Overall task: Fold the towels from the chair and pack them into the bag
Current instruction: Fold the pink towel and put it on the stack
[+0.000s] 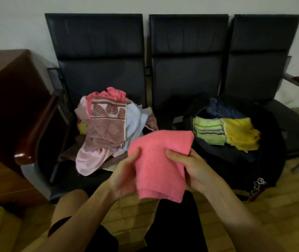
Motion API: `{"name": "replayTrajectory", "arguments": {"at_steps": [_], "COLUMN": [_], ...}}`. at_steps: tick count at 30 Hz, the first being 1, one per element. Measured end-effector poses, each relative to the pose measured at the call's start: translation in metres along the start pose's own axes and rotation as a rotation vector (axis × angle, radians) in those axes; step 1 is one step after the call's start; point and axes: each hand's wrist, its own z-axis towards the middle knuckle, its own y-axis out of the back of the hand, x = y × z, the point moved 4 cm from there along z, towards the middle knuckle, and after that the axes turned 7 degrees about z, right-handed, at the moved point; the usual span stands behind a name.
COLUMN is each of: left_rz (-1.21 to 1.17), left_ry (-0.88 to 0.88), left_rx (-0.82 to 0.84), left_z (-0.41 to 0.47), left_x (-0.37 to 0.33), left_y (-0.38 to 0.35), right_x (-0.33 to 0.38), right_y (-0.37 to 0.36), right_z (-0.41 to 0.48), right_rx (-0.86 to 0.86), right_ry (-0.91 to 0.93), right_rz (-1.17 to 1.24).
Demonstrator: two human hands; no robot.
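Both hands, left hand (pixel 125 176) and right hand (pixel 190 168), fingers clamped on the folded pink towel (pixel 160 164); a loosened grip probably unfolds it short of the bag (pixel 265 142).

Fuzzy terry-cloth pink towel (pixel 160 160); matt black leather-look chair (pixel 97 51); glossy wooden armrest (pixel 35 130).

Your frame is dim overall; the light is soft and even and casts no hard shadows. The wall (pixel 8 24) reads grey. The black chair backs (pixel 97 42) and bag (pixel 236 170) lose detail in darkness, while the pink towel (pixel 159 160) stays legible. Slight blur softens everything. Wide-angle distortion bends your edges, notably the cabinet (pixel 8 84).
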Motion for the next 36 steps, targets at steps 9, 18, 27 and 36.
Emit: {"name": "replayTrajectory", "arguments": {"at_steps": [9, 18, 27, 36], "left_rz": [0.459, 0.577, 0.785, 1.049], "left_ry": [0.009, -0.052, -0.124, 0.016], "left_rx": [-0.207, -0.184, -0.281, -0.364], "left_z": [0.121, 0.304, 0.439, 0.466], "left_x": [0.033, 0.021, 0.016, 0.031], "left_y": [-0.052, -0.108, -0.076, -0.051], "right_x": [0.001, 0.082, 0.102, 0.080], "right_y": [0.175, 0.303, 0.376, 0.400], "right_z": [0.015, 0.119, 0.264, 0.291], "right_rx": [-0.364, -0.453, -0.387, -0.457], "right_ry": [-0.047, 0.096, 0.207, 0.133], "right_rz": [-0.116, -0.249, -0.807, -0.928]}}
